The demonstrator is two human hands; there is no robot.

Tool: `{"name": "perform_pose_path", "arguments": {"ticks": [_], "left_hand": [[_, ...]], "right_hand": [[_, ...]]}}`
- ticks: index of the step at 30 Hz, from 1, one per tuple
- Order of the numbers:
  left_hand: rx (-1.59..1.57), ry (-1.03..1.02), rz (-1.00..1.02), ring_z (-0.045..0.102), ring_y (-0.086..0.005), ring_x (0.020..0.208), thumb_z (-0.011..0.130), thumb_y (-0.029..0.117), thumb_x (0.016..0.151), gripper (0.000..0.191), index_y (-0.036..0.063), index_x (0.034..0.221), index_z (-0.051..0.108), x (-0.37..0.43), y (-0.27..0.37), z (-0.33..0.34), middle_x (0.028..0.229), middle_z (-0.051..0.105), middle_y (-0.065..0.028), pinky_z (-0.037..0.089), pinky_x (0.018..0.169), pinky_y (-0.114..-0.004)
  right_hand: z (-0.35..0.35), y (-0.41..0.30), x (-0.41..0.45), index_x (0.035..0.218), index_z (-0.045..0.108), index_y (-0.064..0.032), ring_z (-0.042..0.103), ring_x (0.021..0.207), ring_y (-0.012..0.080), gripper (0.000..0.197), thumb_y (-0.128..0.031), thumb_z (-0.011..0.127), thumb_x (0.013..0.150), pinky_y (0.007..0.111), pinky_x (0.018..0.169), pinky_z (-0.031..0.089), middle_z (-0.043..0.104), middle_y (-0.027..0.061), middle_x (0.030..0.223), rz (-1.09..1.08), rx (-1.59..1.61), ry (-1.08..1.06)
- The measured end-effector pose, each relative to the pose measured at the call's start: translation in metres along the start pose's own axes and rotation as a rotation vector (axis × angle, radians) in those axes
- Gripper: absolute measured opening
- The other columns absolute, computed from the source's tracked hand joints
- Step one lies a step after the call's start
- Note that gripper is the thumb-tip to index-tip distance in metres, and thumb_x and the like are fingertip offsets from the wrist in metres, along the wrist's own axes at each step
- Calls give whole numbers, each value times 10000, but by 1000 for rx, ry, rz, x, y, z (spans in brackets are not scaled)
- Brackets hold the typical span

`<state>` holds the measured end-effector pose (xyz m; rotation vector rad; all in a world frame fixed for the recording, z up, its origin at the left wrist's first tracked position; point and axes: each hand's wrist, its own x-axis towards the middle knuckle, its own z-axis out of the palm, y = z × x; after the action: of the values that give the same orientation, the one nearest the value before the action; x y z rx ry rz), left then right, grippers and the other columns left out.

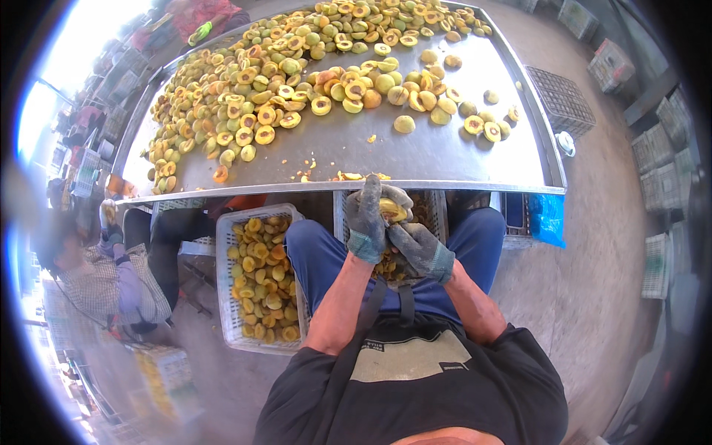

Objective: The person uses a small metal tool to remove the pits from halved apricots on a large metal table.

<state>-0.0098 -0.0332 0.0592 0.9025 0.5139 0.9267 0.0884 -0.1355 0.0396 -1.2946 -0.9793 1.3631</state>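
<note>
My gloved left hand (370,217) is closed around a halved yellow fruit (392,210), thumb raised beside the metal table's near edge. My right hand (420,247), in a matching grey glove, has its fingers together at the lower side of that fruit; whether it grips a tool is hidden. Beneath both hands, between my knees, a plastic crate (340,214) contains fruit scraps. Many halved fruits (245,94), some showing brown centres, are heaped on the metal table (345,158). Small orange scraps (351,176) lie near its front rim.
Left of my knees stands a white crate (221,289) of fruit halves. A co-worker (117,278) sits at the far left, and another person's gloved hand (200,34) is at the table's back left. A grey crate (560,97) and blue plastic (548,218) are at right.
</note>
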Motion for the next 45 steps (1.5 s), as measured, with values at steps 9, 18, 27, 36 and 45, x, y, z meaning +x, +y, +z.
{"name": "perform_pose_path", "arguments": {"ticks": [9,18,27,36,45], "left_hand": [[-504,-397,-18,616,-247,571,379,499,1063,603,27,778,622,14,-11,-22,707,624,-158,537,558,-327],[8,131,130,669,-159,837,507,318,1062,363,-1,1031,679,11,-13,-63,935,698,-90,550,772,-280],[1285,86,821,695,-203,925,588,124,941,188,9,1043,697,-21,57,-140,1030,721,-103,585,790,-314],[1793,644,-82,680,-364,919,591,323,958,285,65,1016,697,-153,19,-456,1003,718,-161,538,810,-457],[1644,770,374,671,-337,1015,565,310,978,346,18,1120,686,14,94,-372,1101,702,-179,522,884,-401]], "right_hand": [[-8,-14,-2,803,486,-111,319,389,73,465,-515,494,1033,260,365,281,399,-27,533,336,615,-431],[-18,32,28,871,608,-59,465,499,78,436,-449,516,1041,275,466,406,492,-4,582,339,-43,-348],[-67,8,36,934,633,-51,523,668,58,264,-302,615,1013,266,607,473,539,-26,707,-59,-466,232],[-338,41,105,1128,679,-92,538,620,75,291,-342,646,985,269,518,451,615,-20,805,-221,-284,914],[-560,84,142,1213,658,-55,658,1049,257,396,-354,652,953,359,924,507,689,129,1124,-430,-1036,1228]]}}
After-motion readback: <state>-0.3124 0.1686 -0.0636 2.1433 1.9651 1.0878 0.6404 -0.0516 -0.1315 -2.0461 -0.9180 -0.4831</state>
